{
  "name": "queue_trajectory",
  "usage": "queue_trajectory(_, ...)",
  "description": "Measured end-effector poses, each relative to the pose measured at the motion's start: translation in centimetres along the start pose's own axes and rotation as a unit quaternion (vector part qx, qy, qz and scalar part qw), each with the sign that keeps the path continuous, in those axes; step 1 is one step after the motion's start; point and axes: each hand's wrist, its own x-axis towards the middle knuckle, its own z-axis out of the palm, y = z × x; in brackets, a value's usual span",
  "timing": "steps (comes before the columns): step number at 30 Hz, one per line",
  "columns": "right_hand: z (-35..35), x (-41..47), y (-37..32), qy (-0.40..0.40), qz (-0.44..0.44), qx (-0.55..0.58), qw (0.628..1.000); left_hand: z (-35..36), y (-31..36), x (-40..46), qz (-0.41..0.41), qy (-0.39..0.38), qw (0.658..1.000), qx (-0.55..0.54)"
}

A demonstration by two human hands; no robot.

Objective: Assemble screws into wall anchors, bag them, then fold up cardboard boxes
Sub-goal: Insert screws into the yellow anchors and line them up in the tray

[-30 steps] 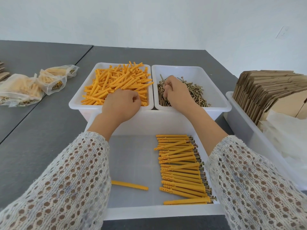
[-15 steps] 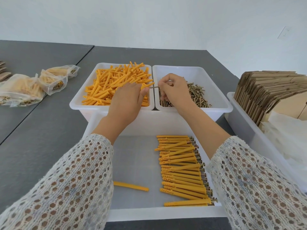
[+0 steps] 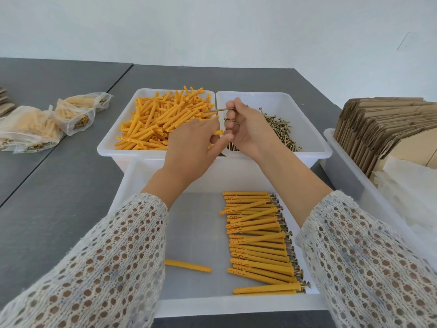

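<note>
Screw (image 3: 216,110) sits pinched in the right hand (image 3: 248,129) at upper centre of frame, above the seam between the two back bins. Long axis near horizontal, free end pointing frame-left, over the anchor bin (image 3: 123,147).

Left hand (image 3: 191,147) sits just below and left of it, fingers curled round one orange anchor (image 3: 218,132). Only the flared end shows past the fingers, facing frame-right. The rest is hidden in the hand, so the exact grip cannot be read.

Key relation: screw lies above the anchor's open end, not in line with it. The two axes look roughly parallel. Judgement: next move is right hand down and left to bring the tip to the anchor mouth, then push in. Right hand is the nearer one to do the travel; left only has to hold steady.

Supply: loose anchors (image 3: 160,119) fill the left back bin, loose screws (image 3: 281,131) lie in the screw bin (image 3: 314,129), right back.

Near tray (image 3: 132,185), lower centre: a row of assembled anchors (image 3: 257,242) stacked along its right side, screw heads to frame-right. One lone anchor (image 3: 188,266) lies at lower left of the tray, well apart from the row.

Filled bags (image 3: 47,124) sit far left on the table (image 3: 59,197). Flat cardboard boxes (image 3: 383,129) stand in the right bin, not yet folded.

Judgement: still in the assembly stage.
</note>
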Motion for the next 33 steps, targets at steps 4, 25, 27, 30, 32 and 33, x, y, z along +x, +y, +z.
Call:
queue_trajectory(4,-0.2,0.1,-0.1,0.023,-0.009,-0.009,1.0,-0.1,-0.1,0.0,-0.044,0.023,0.998,0.04)
queue_trajectory(25,0.1,-0.4,0.4,0.002,-0.081,-0.219,0.972,0.1,-0.5,0.0,-0.075,-0.043,0.996,0.011)
queue_trajectory(27,0.5,-0.5,0.9,-0.016,-0.091,-0.254,0.963,0.1,-0.5,0.0,-0.081,-0.051,0.995,0.007)
queue_trajectory(30,0.6,-0.5,1.0,-0.023,-0.099,-0.284,0.953,0.0,-0.6,0.1,-0.084,-0.055,0.995,-0.001)
queue_trajectory(32,0.6,-0.3,1.0,-0.031,-0.109,-0.328,0.938,-0.1,-0.5,0.1,-0.085,-0.056,0.995,-0.006)
queue_trajectory(33,0.7,-0.3,1.1,-0.036,-0.12,-0.357,0.926,-0.1,-0.5,0.1,-0.085,-0.056,0.995,-0.009)
